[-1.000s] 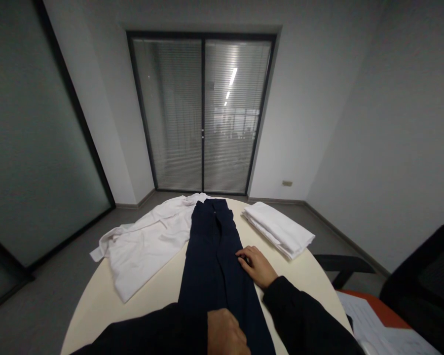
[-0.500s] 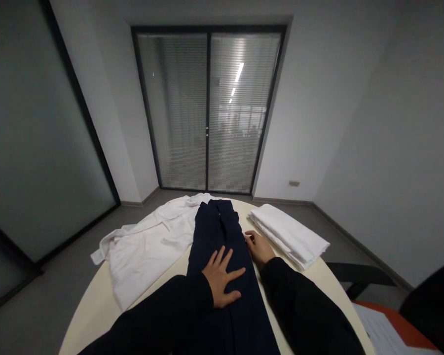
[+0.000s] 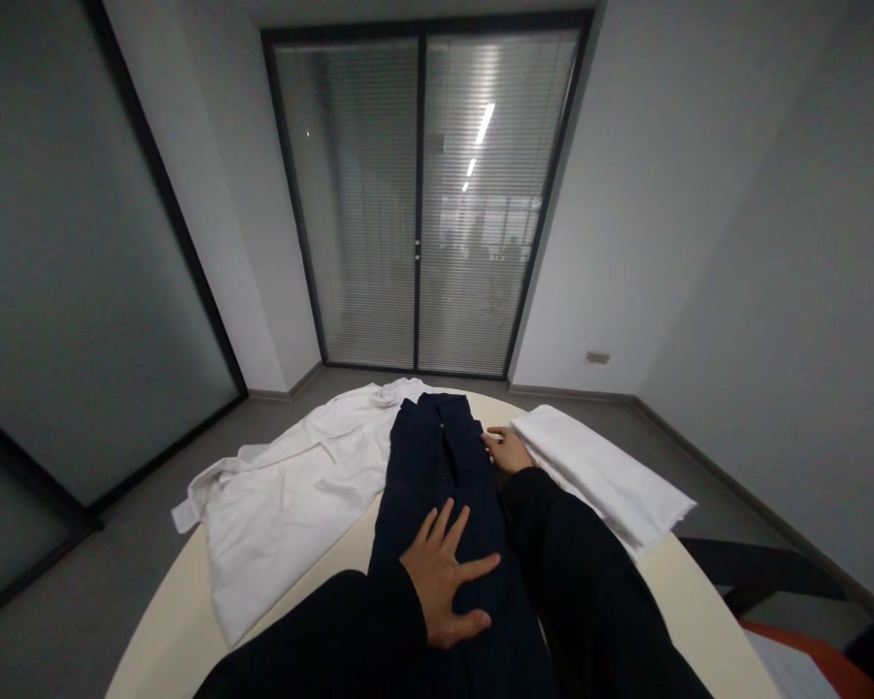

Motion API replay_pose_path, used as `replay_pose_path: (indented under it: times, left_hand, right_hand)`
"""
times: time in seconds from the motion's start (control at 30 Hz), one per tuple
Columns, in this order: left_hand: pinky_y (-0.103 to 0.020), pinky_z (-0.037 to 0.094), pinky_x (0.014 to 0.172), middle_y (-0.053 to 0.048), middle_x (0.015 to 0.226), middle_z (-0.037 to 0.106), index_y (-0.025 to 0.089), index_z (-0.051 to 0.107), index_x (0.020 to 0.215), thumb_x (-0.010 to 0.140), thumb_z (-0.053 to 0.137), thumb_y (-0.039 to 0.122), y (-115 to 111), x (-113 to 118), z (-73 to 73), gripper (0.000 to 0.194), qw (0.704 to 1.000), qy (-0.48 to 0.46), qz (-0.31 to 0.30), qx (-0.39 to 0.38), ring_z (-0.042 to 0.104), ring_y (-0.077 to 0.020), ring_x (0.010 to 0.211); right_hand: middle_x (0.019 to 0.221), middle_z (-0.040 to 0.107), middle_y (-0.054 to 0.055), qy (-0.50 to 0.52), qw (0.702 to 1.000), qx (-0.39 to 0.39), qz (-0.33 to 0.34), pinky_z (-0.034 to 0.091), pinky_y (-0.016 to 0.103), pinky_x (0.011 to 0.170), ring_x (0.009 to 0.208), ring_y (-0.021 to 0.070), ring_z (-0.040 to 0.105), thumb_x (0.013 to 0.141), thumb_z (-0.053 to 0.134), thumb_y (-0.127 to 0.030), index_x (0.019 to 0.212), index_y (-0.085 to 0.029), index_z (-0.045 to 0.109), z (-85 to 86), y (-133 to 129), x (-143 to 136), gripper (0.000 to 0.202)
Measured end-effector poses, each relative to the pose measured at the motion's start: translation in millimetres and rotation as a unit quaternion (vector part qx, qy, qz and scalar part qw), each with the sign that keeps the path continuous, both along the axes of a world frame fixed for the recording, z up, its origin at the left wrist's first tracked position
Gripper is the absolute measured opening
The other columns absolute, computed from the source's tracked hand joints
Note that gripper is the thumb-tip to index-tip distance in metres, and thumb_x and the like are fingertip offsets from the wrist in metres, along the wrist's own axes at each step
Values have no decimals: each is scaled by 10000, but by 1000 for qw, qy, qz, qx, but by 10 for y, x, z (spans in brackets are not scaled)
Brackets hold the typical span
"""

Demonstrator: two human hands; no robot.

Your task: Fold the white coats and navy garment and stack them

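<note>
A navy shirt [image 3: 426, 466] lies folded long and narrow down the middle of the round table, its collar at the far end and a button placket showing. My left hand [image 3: 446, 582] rests flat on its front with fingers spread. At the shirt's right edge, near the collar, my right hand [image 3: 508, 450] is closed, fingertips pinching the cloth. To the left lies a spread white shirt [image 3: 298, 495], partly beside the navy one. A folded white cloth [image 3: 604, 471] sits on the right, just beyond my right wrist.
The cream table [image 3: 164, 621] has a curved edge. Right of it, a dark chair part [image 3: 764, 568] and an orange surface with paper [image 3: 793, 660] stand low. Glass doors with blinds [image 3: 419, 214] are in the far wall.
My right hand has moved farther along the shirt's right edge toward the collar. My left hand stays spread on the shirt, slightly nearer to me in view. The camera view has shifted slightly.
</note>
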State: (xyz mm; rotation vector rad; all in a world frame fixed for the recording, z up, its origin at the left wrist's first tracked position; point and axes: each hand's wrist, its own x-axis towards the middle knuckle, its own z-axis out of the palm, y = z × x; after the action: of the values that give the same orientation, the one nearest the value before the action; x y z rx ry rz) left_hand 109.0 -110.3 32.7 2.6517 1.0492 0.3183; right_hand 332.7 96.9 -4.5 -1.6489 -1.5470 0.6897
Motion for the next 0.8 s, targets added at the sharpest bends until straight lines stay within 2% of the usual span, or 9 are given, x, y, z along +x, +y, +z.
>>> replay_pose_path:
  times: [0.13, 0.23, 0.37, 0.53, 0.6, 0.7, 0.8]
  left_hand:
    - [-677, 112, 1090, -2, 1603, -59, 465, 368, 1410, 757, 603, 631, 47, -8, -11, 713, 1000, -13, -4, -3, 18, -442, 1431]
    - [-696, 121, 1075, -10, 1603, -69, 451, 375, 1412, 759, 606, 626, 71, -13, -14, 714, 1000, -16, -7, -8, 18, -453, 1427]
    - [-696, 128, 1072, -13, 1600, -97, 448, 370, 1415, 756, 613, 620, 82, -10, -17, 723, 1000, -14, -5, -8, 15, -455, 1426]
    - [-690, 130, 1073, -42, 1602, -76, 413, 357, 1432, 752, 618, 607, 79, -1, -27, 754, 1000, -13, -7, -2, 15, -454, 1427]
    - [-691, 126, 1074, -46, 1603, -67, 407, 361, 1431, 755, 610, 613, 74, -2, -30, 750, 1000, -14, -8, -1, 14, -448, 1429]
    - [-687, 122, 1078, -42, 1604, -55, 413, 368, 1426, 751, 613, 620, 59, -7, -33, 748, 1000, -13, -5, 0, 14, -445, 1430]
    - [-686, 129, 1078, -50, 1605, -35, 399, 364, 1432, 750, 614, 619, 40, -13, -31, 758, 1000, -19, 0, 0, 12, -440, 1432]
  right_hand:
    - [718, 713, 59, -2, 1000, -11, -13, 496, 246, 584, 634, 159, 662, 813, 620, -259, 1095, -120, 618, -15, 209, -57, 315]
    - [826, 720, 72, -19, 999, 21, -31, 512, 281, 675, 716, 176, 665, 811, 579, -227, 1076, -144, 638, 22, 278, -64, 283]
    - [1072, 691, 98, -43, 996, 66, -45, 487, 327, 866, 941, 196, 652, 865, 442, -204, 1165, -164, 613, 68, 292, -91, 348]
    - [1070, 691, 106, -81, 995, 54, -30, 482, 374, 903, 975, 227, 650, 863, 499, -264, 1202, -170, 597, 50, 237, -194, 366]
    - [1099, 683, 91, -99, 993, 62, -11, 465, 372, 943, 1022, 224, 635, 841, 524, -217, 1211, -187, 598, 67, 199, -217, 378]
    - [1312, 568, 119, -126, 988, 89, 4, 357, 373, 1078, 1237, 234, 508, 837, 487, -139, 1260, -165, 581, 141, 120, -245, 435]
    - [1481, 372, 160, -149, 983, 109, 6, 255, 415, 1145, 1373, 275, 341, 881, 465, -215, 1349, -120, 508, 223, -10, -307, 479]
